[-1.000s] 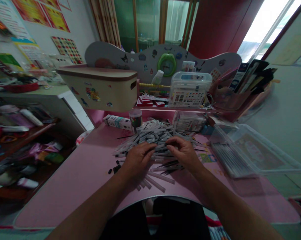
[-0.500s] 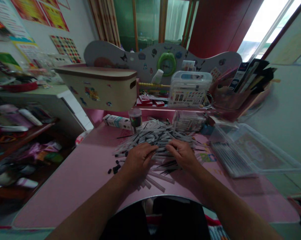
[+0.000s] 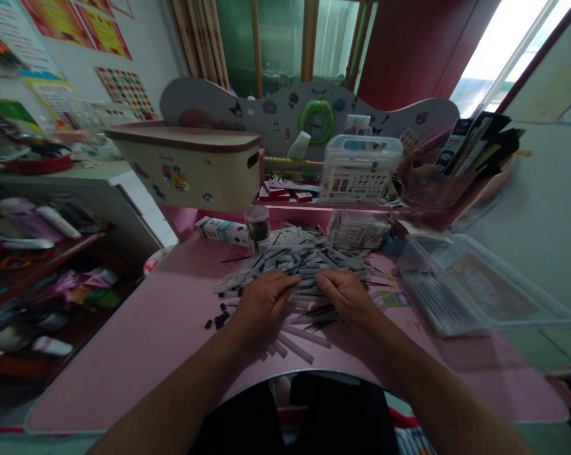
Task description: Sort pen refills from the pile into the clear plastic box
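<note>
A heap of grey-white pen parts (image 3: 295, 253) covers the middle of the pink desk. At its front edge my left hand (image 3: 264, 300) is closed, thumb and forefinger together; whatever is in that pinch is too small to make out. Facing it across a small gap, my right hand (image 3: 345, 292) is closed in a similar pinch, its contents also unclear. Thin black refills (image 3: 321, 314) lie between and below the hands. Several translucent tubes (image 3: 297, 347) rest nearer the desk's front edge. Small black caps (image 3: 219, 320) are scattered left of my left hand.
On the right stands an open clear plastic box (image 3: 513, 306) holding a row of slim pens (image 3: 439, 297). A clear cup (image 3: 257, 224) and a long carton (image 3: 223, 230) sit behind the heap. Above, the shelf carries a cream bin (image 3: 191, 174) and a clear case (image 3: 361, 170).
My right hand has turned slightly and its thumb and fingers have moved a little lower. My left hand stays nearly in place.
</note>
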